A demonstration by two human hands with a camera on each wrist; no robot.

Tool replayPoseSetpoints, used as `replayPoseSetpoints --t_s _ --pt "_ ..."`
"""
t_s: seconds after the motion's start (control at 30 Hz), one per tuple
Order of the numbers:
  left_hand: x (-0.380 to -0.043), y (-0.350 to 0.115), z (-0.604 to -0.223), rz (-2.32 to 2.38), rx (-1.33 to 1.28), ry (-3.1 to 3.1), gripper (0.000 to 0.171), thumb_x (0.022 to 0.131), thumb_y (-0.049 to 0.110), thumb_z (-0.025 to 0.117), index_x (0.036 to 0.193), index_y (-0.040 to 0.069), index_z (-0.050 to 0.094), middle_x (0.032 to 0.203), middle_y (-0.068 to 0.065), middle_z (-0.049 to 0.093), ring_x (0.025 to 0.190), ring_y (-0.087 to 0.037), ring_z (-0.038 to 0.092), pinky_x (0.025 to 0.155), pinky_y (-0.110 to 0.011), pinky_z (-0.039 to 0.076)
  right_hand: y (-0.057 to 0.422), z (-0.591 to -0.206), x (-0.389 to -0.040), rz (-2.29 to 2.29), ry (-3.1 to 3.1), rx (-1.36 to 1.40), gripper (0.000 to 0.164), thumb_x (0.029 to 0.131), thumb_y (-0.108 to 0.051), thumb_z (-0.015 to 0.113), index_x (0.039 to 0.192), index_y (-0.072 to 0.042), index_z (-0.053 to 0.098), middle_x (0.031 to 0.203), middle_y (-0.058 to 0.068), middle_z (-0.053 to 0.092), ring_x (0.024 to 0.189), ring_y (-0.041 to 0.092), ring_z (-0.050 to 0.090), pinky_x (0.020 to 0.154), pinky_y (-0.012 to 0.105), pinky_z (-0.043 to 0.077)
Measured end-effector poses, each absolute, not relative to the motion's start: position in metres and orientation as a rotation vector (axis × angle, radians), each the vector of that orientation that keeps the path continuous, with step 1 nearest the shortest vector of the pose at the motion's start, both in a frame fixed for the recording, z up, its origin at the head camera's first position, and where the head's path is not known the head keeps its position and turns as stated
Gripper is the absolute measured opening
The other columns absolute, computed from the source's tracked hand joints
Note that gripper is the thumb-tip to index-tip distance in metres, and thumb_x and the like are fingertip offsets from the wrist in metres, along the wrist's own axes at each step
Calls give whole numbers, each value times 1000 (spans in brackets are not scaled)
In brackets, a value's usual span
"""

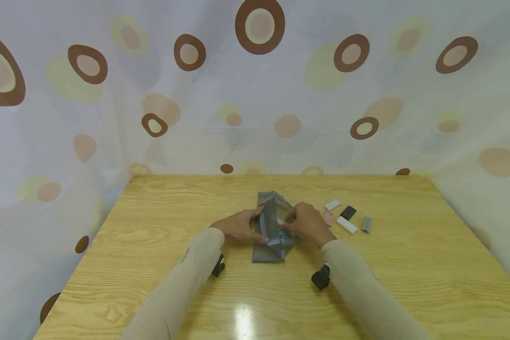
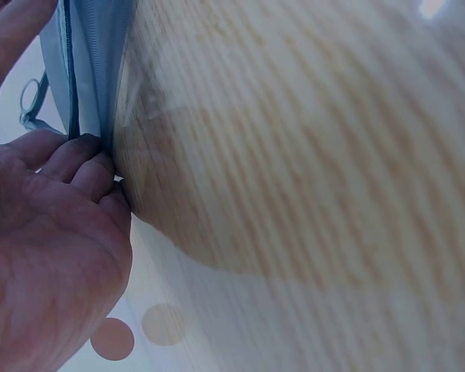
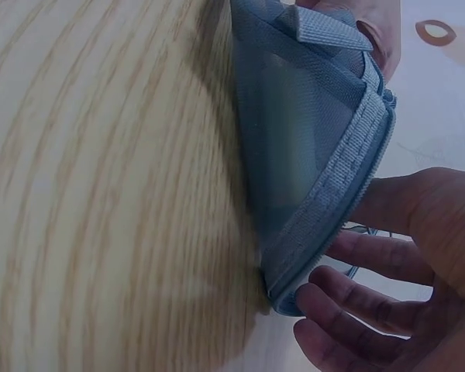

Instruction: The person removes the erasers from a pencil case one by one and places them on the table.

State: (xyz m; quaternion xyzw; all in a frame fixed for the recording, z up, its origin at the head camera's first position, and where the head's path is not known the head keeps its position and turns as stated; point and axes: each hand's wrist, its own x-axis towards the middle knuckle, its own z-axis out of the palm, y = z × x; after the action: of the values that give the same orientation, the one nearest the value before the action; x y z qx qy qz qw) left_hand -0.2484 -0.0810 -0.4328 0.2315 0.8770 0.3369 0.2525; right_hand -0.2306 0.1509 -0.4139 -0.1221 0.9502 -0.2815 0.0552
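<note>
A grey-blue mesh zipper pouch (image 1: 269, 217) lies on the table with its zipped mouth spread wide. My left hand (image 1: 240, 225) grips its left side, fingers toward the far part and thumb by the near corner. In the left wrist view the curled fingertips (image 2: 93, 167) press against the pouch's fabric. My right hand (image 1: 308, 223) is at the right rim of the mouth. The right wrist view shows its thumb behind the zipper edge (image 3: 337, 201) and the fingers bent beside it. Something pale shows through the mesh; its kind is unclear.
Right of the pouch lie small blocks: a white one (image 1: 332, 205), a black one (image 1: 348, 212), another white one (image 1: 347, 225), a pink one (image 1: 327, 217) partly behind the right hand, and a grey one (image 1: 366, 225). A patterned cloth (image 1: 255, 104) hangs behind the wooden table (image 1: 161, 203).
</note>
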Motion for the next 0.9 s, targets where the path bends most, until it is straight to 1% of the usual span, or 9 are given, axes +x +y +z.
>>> replayPoseSetpoints --t_s 0.23,0.37,0.53,0.7,0.9 --pt "-248 -81 -432 923 628 2380 107 87 42 81 164 12 13 167 -12 20 152 -29 22 121 -45 27 149 -415 -235 -830 2859 -339 24 86 -25 83 93 -2 80 95 10 76 87 27 72 76 43 59" --pt "-249 -81 -433 935 621 2373 107 86 41 82 164 12 14 167 -12 20 152 -29 21 121 -45 26 147 -414 -236 -808 2840 -290 25 85 -26 84 94 -3 80 97 9 76 85 25 71 75 41 59" --pt "-249 -81 -434 943 611 2372 107 86 41 82 164 13 14 167 -12 21 153 -28 21 122 -45 25 144 -413 -237 -784 2846 -249 26 84 -26 85 93 -2 80 98 11 76 83 24 71 72 40 59" --pt "-250 -81 -435 944 621 2368 107 86 41 82 164 12 14 167 -12 21 153 -29 21 121 -44 26 142 -413 -237 -772 2864 -229 23 83 -24 85 90 -3 79 97 11 76 79 23 69 69 39 58" --pt "-249 -80 -433 933 624 2374 107 87 42 81 164 13 13 167 -11 21 152 -28 22 121 -44 27 141 -412 -238 -775 2885 -238 21 82 -24 85 88 -4 80 96 11 76 80 25 69 70 41 58"
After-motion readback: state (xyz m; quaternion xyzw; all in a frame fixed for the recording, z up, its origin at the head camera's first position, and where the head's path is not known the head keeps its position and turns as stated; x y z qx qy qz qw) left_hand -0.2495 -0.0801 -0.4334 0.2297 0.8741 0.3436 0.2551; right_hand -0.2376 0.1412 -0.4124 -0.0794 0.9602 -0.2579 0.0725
